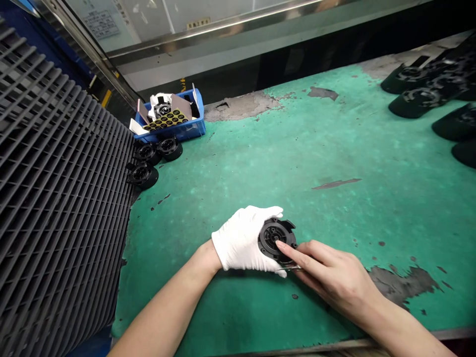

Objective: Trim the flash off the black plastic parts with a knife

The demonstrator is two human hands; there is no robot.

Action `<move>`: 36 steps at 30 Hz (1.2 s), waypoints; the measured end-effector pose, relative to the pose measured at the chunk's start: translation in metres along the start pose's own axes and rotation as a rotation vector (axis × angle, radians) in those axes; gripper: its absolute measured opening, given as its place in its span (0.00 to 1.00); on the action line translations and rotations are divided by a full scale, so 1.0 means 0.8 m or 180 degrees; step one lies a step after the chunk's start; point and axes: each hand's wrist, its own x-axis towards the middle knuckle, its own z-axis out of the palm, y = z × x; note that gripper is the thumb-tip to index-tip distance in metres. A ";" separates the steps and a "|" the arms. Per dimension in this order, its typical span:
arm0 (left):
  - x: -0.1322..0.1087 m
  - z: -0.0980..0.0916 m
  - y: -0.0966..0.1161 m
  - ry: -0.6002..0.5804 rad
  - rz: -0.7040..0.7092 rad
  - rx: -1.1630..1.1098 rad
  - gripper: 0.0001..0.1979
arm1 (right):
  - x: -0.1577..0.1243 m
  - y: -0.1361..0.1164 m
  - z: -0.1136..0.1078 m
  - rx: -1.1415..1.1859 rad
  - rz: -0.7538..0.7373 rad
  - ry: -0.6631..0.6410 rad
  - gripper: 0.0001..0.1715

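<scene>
1. Yellowish label (198, 24) on the metal rail (260, 20): dark characters, too blurred to read.
2. Posted sheet (100, 24): printed lines, too small.
3. Round stickers (163, 121) in the blue bin (186, 131): marks illegible.

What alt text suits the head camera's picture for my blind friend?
A white-gloved left hand holds a round black part, its middle touched by the bare right hand, over a worn green tabletop. A filled blue bin stands at back left.
</scene>
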 end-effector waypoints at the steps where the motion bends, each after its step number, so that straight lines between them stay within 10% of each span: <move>1: 0.001 -0.005 0.005 -0.0077 0.0049 0.0024 0.48 | -0.001 -0.002 0.000 -0.0044 0.0038 -0.0009 0.49; 6: -0.001 -0.012 0.016 -0.0035 0.0244 0.0319 0.36 | 0.001 -0.001 -0.010 -0.0142 0.0371 -0.0102 0.43; 15: -0.002 0.032 -0.005 0.0136 -0.0170 0.0980 0.61 | -0.012 -0.023 -0.040 0.0392 0.0756 0.0169 0.17; 36: -0.004 0.049 -0.006 0.0348 -0.0209 0.1258 0.65 | 0.008 -0.018 0.001 0.0094 0.0260 0.0613 0.21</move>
